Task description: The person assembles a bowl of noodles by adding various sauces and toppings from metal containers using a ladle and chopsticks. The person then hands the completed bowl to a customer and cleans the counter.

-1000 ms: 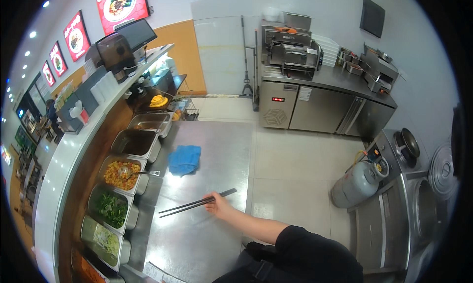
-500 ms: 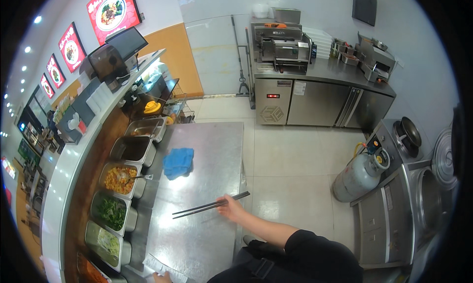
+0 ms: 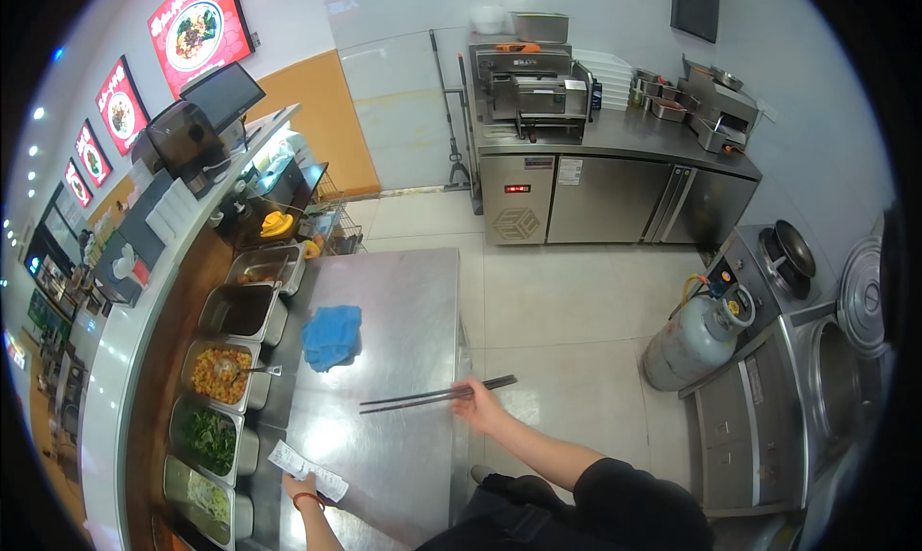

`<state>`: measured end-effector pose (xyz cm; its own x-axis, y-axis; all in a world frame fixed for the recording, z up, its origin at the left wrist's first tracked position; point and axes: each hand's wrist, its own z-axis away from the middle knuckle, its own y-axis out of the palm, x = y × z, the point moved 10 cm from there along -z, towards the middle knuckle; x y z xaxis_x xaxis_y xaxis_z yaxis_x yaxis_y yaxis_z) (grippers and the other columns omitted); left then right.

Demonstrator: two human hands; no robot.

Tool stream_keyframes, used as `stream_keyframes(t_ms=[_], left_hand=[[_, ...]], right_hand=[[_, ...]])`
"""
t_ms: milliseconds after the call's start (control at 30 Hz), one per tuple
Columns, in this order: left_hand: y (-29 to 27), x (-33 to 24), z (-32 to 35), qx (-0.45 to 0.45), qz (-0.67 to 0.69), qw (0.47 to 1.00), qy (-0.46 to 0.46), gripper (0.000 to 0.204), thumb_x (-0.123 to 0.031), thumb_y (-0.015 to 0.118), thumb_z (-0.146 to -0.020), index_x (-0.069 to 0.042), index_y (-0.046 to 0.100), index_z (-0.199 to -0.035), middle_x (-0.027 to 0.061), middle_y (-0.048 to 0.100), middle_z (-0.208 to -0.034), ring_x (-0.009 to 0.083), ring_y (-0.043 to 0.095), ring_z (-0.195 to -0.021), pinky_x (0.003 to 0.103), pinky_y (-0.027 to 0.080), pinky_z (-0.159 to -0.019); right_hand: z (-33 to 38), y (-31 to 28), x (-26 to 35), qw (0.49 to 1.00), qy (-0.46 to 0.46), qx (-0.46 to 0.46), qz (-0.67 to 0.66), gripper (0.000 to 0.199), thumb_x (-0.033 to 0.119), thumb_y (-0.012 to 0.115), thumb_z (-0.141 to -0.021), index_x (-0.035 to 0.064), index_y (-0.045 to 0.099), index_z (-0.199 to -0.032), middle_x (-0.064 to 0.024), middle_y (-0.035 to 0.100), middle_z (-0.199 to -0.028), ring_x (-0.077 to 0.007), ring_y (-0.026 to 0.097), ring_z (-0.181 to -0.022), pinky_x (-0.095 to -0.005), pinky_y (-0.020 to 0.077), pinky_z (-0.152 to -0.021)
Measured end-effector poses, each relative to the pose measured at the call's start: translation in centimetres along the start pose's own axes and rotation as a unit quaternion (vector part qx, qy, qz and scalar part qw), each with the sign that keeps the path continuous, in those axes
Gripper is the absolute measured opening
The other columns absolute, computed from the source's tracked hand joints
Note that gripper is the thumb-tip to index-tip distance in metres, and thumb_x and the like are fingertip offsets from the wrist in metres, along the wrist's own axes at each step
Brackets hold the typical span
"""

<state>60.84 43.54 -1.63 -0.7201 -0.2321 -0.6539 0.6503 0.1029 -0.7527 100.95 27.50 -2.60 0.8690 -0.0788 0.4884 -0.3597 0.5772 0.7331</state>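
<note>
My right hand (image 3: 475, 406) is closed round a pair of long dark chopsticks (image 3: 413, 399), held above the right edge of the steel table (image 3: 399, 301) with their tips toward the left. Low on the left, my left hand (image 3: 300, 488) grips a white printed paper slip (image 3: 309, 470) over the table. A red band circles that wrist. Beyond both hands a folded blue cloth (image 3: 331, 337) lies on the tabletop.
Along the left stand steel pans, among them chickpea-like yellow food (image 3: 220, 373) with a spoon, leafy greens (image 3: 210, 438) and pale shreds (image 3: 207, 498). A gas cylinder (image 3: 687, 345) stands on the floor at right. A steel counter (image 3: 615, 196) lines the back wall.
My left hand has come further into view from the lower edge, raising the paper slip over the table. The chopsticks in my right hand have shifted rightward. The view has turned slightly.
</note>
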Motion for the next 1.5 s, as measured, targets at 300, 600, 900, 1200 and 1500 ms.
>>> stream_keyframes(t_ms=[300,600,900,1200,1500], left_hand=[[-0.3,-1.8,1.3,-0.049,0.033,0.998,0.035,0.033,-0.012,0.051,-0.067,0.005,0.042,-0.094,0.0180,0.048,-0.091,0.0244,0.049,-0.083,0.030,0.039,-0.071],[-3.6,8.4,6.9,-0.052,0.297,0.950,-0.076,0.020,-0.013,0.044,-0.073,-0.005,0.046,-0.092,0.0051,0.051,-0.073,0.0103,0.049,-0.061,0.023,0.041,-0.052],[-15.1,20.2,11.5,-0.162,0.486,0.843,-0.164,0.018,-0.013,0.040,-0.077,-0.003,0.045,-0.090,0.0064,0.052,-0.074,0.0118,0.051,-0.062,0.022,0.042,-0.053],[-21.7,21.6,4.0,-0.245,0.687,0.679,-0.078,0.021,-0.016,0.042,-0.077,-0.004,0.040,-0.094,0.0086,0.048,-0.086,0.0163,0.050,-0.076,0.028,0.042,-0.064],[-23.1,21.8,-1.3,-0.309,0.723,0.604,-0.125,0.027,-0.012,0.050,-0.072,-0.002,0.037,-0.094,0.0103,0.048,-0.084,0.0205,0.050,-0.073,0.035,0.042,-0.068]], right_hand=[[4.8,5.6,19.1,0.733,-0.478,-0.103,0.472,0.026,0.022,0.030,-0.081,0.0048,0.044,-0.067,-0.0017,0.042,-0.057,-0.0124,0.038,-0.056,-0.0249,0.0324,-0.054],[7.1,14.9,0.8,0.433,-0.319,0.137,0.832,0.021,0.017,0.046,-0.075,-0.0026,0.049,-0.080,-0.0151,0.053,-0.068,-0.0238,0.051,-0.059,-0.0315,0.0387,-0.052],[5.6,10.2,-14.3,0.321,-0.237,0.244,0.884,0.026,0.024,0.048,-0.069,-0.0002,0.053,-0.061,-0.0183,0.050,-0.055,-0.0334,0.050,-0.054,-0.0388,0.0383,-0.049],[5.4,9.7,-13.3,0.328,-0.253,0.163,0.895,0.028,0.024,0.047,-0.070,-0.0018,0.052,-0.058,-0.0198,0.049,-0.054,-0.0348,0.049,-0.053,-0.0400,0.0370,-0.049],[5.7,9.7,-13.0,0.346,-0.237,0.106,0.901,0.026,0.023,0.047,-0.068,-0.0007,0.052,-0.060,-0.0191,0.050,-0.056,-0.0348,0.049,-0.055,-0.0403,0.0373,-0.050]])
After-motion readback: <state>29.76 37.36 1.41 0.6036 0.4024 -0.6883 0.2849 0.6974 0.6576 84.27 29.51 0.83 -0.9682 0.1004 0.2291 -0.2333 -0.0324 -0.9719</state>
